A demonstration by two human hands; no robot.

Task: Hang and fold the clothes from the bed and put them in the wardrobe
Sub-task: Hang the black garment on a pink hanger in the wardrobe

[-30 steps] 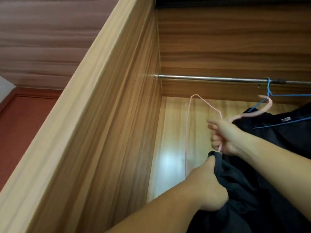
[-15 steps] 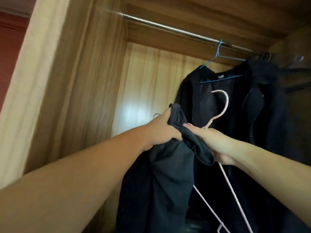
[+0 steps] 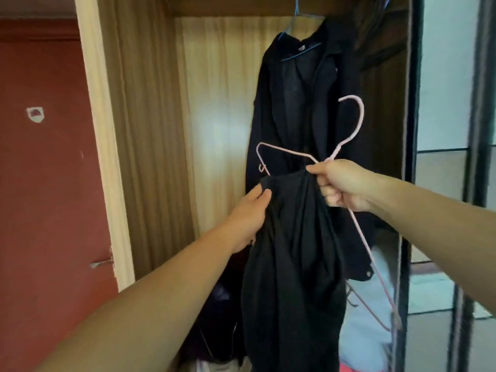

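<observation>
The black garment (image 3: 292,251) hangs in front of the open wardrobe (image 3: 150,130), bunched at its upper edge and draping down below both hands. The pink hanger (image 3: 351,124) is tilted: its hook points up and to the right, one arm reaches left above the garment, and the other arm runs down and to the right past the fist. The right hand (image 3: 343,185) is closed in a fist around the hanger just below the hook, and it touches the garment's top edge. The left hand (image 3: 248,213) grips the garment's upper left edge, thumb over the cloth.

Behind the garment, a dark coat (image 3: 300,103) hangs inside the wardrobe on a blue hanger (image 3: 298,30). A red door (image 3: 45,170) with a metal handle (image 3: 100,263) stands to the left of the wardrobe. A mirrored panel (image 3: 451,157) borders the wardrobe on the right. Items at the wardrobe floor are too unclear to identify.
</observation>
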